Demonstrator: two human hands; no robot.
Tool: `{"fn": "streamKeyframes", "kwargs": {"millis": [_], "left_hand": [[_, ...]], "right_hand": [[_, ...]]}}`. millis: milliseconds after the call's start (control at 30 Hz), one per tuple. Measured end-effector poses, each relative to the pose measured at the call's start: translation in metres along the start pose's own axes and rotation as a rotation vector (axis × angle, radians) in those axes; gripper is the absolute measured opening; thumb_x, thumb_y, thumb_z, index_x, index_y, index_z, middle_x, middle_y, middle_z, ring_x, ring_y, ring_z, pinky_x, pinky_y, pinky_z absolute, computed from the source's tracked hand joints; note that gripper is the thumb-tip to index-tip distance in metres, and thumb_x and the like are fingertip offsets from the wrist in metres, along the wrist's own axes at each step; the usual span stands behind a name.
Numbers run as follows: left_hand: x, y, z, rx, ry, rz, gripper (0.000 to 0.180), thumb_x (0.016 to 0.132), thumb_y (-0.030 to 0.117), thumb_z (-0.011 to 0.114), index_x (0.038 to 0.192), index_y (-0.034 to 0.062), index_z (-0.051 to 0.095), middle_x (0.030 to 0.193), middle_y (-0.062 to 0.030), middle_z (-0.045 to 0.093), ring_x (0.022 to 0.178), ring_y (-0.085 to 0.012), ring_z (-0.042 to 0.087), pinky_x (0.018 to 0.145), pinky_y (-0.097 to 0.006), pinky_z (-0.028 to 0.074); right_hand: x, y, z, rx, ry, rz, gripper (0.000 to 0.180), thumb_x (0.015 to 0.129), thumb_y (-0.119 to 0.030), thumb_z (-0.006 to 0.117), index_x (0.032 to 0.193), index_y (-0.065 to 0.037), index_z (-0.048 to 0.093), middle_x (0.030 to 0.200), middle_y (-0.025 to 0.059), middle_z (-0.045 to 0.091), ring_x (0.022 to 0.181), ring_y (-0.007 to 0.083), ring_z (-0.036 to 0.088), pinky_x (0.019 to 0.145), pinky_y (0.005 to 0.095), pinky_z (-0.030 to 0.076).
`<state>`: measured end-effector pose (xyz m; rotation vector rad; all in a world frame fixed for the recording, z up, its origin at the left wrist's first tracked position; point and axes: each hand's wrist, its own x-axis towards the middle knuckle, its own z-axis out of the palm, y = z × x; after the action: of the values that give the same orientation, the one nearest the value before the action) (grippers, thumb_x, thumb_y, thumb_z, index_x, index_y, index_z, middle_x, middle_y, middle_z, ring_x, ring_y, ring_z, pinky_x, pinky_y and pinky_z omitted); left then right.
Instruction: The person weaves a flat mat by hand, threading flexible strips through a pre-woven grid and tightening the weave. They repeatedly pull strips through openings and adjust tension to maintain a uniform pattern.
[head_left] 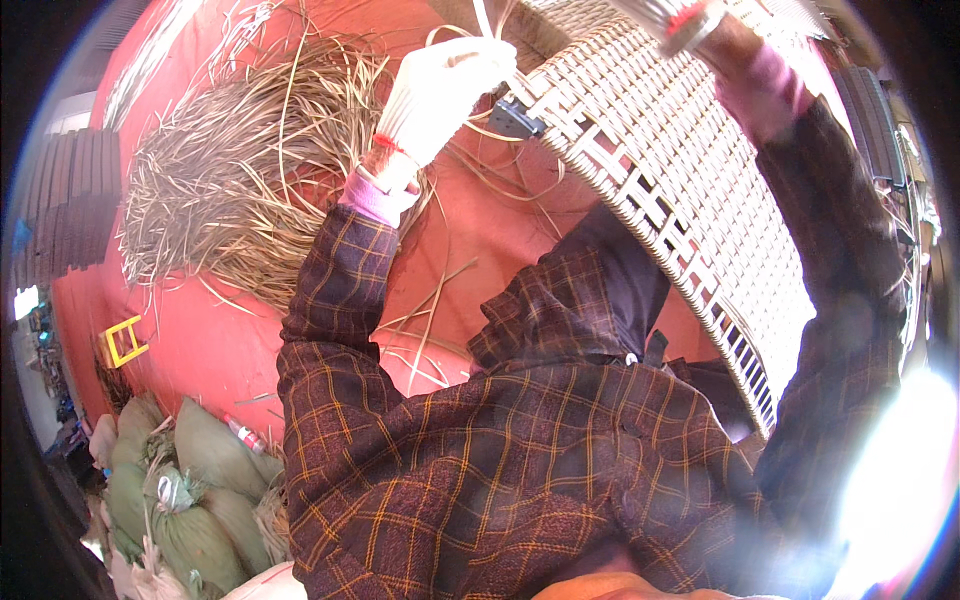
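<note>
Plaid jacket nearest; left grip pinches pale strand (right grip, by woven panel: can't tell)

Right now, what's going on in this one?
A person in white gloves is at a woven panel. The left hand is by its edge, fingers drawn together near a pale strip; the grip is unclear. The right hand is over the panel, partly cut off by the frame. Loose strips lie heaped on the red cover.

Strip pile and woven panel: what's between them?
Head view: the left hand, a black block at the panel's edge, and loose strips on red ground.
</note>
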<state>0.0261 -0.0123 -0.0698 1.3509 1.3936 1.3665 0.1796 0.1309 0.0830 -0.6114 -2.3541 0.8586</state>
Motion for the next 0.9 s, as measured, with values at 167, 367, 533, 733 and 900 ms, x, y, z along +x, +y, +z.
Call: {"fn": "streamKeyframes", "kwargs": {"millis": [167,367,533,733,900], "left_hand": [[-0.009,-0.010,0.001,-0.327,0.143,-0.154,0.028,0.100,0.023,0.069,0.109,-0.0030,0.074,0.094,-0.0051,0.075,0.082,-0.0091,0.066,0.073,-0.023,0.053],[-0.006,-0.027,0.012,-0.519,0.153,-0.319,0.032,0.106,0.027,0.063,0.118,0.0001,0.075,0.096,-0.0049,0.075,0.079,-0.0084,0.066,0.071,-0.020,0.051],[0.002,-0.023,0.011,-0.160,0.011,-0.096,0.029,0.103,0.023,0.064,0.119,0.0029,0.077,0.096,0.0003,0.075,0.078,-0.0053,0.063,0.072,-0.020,0.050],[-0.004,-0.015,0.012,-0.313,0.028,-0.186,0.028,0.100,0.021,0.068,0.117,0.0013,0.076,0.101,-0.0029,0.077,0.088,-0.0094,0.070,0.081,-0.026,0.056],[-0.012,-0.011,0.004,-0.288,0.052,-0.131,0.028,0.102,0.021,0.063,0.116,0.0005,0.076,0.100,-0.0039,0.077,0.091,-0.0107,0.070,0.084,-0.026,0.056]], "right_hand": [[-0.050,0.016,-0.010,0.074,-0.062,0.065,0.038,0.102,-0.027,0.065,0.121,0.004,0.074,0.107,0.0133,0.078,0.102,0.0170,0.071,0.095,0.0329,0.055],[-0.077,0.023,-0.003,0.077,-0.192,0.273,0.033,0.099,-0.023,0.067,0.115,0.003,0.076,0.101,0.0111,0.078,0.097,0.0159,0.071,0.091,0.0322,0.056],[-0.079,0.028,0.031,-0.041,-0.306,0.163,0.028,0.098,-0.028,0.067,0.113,-0.007,0.078,0.090,0.0116,0.076,0.084,0.0191,0.073,0.079,0.0341,0.056],[-0.087,0.032,0.054,-0.186,-0.271,0.207,0.028,0.093,-0.029,0.070,0.108,-0.008,0.079,0.086,0.0099,0.076,0.075,0.0206,0.073,0.072,0.0352,0.057],[-0.080,0.028,0.060,-0.079,-0.301,0.234,0.026,0.091,-0.029,0.072,0.102,-0.006,0.079,0.080,0.0076,0.073,0.071,0.0161,0.070,0.069,0.0327,0.056]]}}
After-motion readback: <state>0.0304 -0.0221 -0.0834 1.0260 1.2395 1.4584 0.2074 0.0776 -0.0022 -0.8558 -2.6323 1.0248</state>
